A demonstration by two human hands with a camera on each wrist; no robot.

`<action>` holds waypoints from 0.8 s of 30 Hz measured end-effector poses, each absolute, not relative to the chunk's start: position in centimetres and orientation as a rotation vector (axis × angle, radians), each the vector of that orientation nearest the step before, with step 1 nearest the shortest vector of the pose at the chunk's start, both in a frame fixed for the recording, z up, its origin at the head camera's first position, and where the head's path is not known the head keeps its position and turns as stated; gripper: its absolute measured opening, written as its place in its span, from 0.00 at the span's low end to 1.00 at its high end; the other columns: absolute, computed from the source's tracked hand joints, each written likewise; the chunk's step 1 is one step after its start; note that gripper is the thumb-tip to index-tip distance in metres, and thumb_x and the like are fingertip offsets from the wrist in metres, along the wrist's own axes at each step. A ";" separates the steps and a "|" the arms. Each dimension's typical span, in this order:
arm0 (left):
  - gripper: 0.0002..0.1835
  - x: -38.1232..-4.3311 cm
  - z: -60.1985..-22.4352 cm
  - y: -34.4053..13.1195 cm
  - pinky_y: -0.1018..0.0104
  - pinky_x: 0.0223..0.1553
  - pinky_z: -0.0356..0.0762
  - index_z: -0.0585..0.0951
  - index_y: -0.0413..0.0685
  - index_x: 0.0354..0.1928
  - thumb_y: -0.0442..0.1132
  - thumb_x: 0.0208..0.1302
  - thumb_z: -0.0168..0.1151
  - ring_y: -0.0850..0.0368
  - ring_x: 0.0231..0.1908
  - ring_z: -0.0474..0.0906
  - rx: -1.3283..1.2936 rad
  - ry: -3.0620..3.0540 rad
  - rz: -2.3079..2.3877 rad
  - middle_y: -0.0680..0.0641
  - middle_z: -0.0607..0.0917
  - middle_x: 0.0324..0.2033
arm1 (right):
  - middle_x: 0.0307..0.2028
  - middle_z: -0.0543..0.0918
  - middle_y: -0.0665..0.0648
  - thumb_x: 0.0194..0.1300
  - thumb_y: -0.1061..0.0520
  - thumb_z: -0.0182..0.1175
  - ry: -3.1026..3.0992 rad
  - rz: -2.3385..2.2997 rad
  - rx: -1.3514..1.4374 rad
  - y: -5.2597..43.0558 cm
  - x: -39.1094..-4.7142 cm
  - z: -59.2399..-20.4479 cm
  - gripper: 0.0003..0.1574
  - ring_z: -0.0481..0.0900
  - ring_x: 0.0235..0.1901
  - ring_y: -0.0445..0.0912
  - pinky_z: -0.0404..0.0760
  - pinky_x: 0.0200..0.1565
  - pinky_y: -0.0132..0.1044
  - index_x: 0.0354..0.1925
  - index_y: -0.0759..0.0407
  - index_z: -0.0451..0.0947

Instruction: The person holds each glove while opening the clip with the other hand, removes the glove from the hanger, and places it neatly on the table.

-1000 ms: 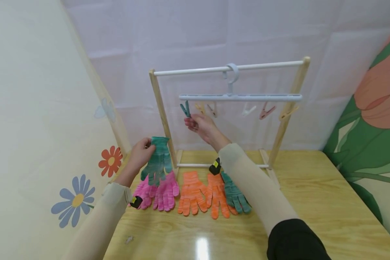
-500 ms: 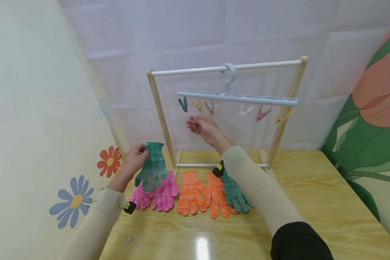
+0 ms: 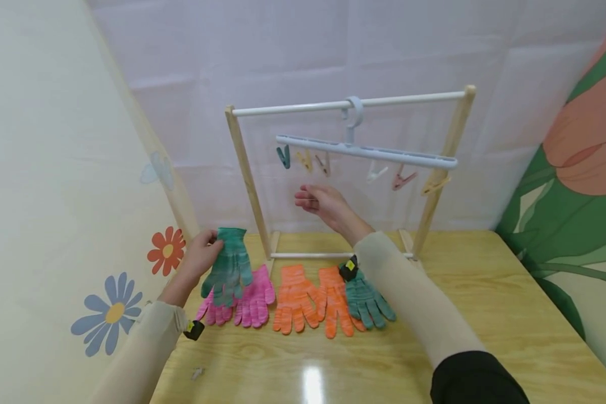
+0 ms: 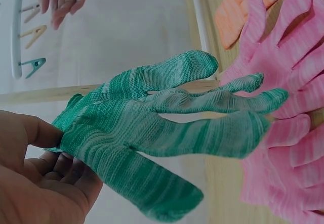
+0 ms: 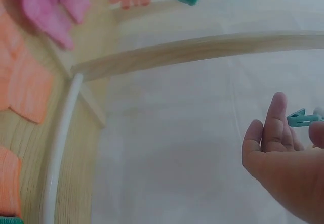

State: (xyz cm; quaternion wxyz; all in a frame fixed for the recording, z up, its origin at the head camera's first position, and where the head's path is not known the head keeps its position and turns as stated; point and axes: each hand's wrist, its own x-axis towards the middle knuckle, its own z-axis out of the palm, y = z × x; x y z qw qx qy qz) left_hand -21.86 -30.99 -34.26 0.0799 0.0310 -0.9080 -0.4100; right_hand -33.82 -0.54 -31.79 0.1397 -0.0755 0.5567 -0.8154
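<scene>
My left hand pinches a green striped knit glove at its cuff, and the glove's fingers hang down over the pink gloves on the table. In the left wrist view the thumb and fingers close on the cuff of the green glove. My right hand hovers below the pale blue hanger with loosely bent fingers, holding nothing. A teal clothespin hangs at the hanger's left end, up and left of that hand, apart from it. Several other clothespins hang along the bar.
The hanger hooks over the white rod of a wooden-sided rack. Orange gloves and another green glove lie on the wooden table before it. A wall with painted flowers stands close at the left.
My right hand has let go of the teal clothespin and drawn back down and right. The hanger now tilts, left end higher. My left hand has moved down and left with the green glove.
</scene>
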 end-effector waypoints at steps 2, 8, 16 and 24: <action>0.12 -21.8 -34.4 -31.1 0.61 0.37 0.71 0.75 0.34 0.48 0.37 0.74 0.51 0.46 0.40 0.70 0.096 -2.717 -1.220 0.40 0.75 0.42 | 0.42 0.85 0.58 0.81 0.57 0.47 1.617 -2.352 -0.223 -0.4 -33.7 -31.8 0.26 0.86 0.34 0.42 0.69 0.69 0.51 0.68 0.73 0.65; 0.11 -21.6 -35.3 -31.4 0.62 0.36 0.71 0.77 0.33 0.47 0.37 0.73 0.52 0.47 0.38 0.70 0.112 -2.730 -1.195 0.41 0.76 0.38 | 0.45 0.86 0.59 0.80 0.56 0.49 1.650 -2.330 -0.219 0.1 -33.3 -32.0 0.26 0.86 0.36 0.42 0.72 0.67 0.49 0.68 0.71 0.67; 0.18 -21.3 -36.8 -31.8 0.60 0.44 0.73 0.74 0.31 0.57 0.39 0.75 0.52 0.45 0.46 0.71 0.180 -2.760 -1.300 0.38 0.77 0.46 | 0.42 0.86 0.55 0.81 0.57 0.48 1.649 -2.326 -0.268 0.9 -32.9 -32.3 0.26 0.86 0.36 0.42 0.69 0.68 0.51 0.68 0.72 0.66; 0.16 -21.2 -38.2 -32.2 0.63 0.41 0.74 0.73 0.31 0.55 0.38 0.77 0.49 0.48 0.42 0.72 0.205 -2.778 -1.382 0.39 0.77 0.45 | 0.40 0.86 0.53 0.80 0.56 0.49 1.658 -2.311 -0.285 1.9 -32.2 -32.8 0.27 0.87 0.37 0.42 0.71 0.67 0.50 0.68 0.72 0.66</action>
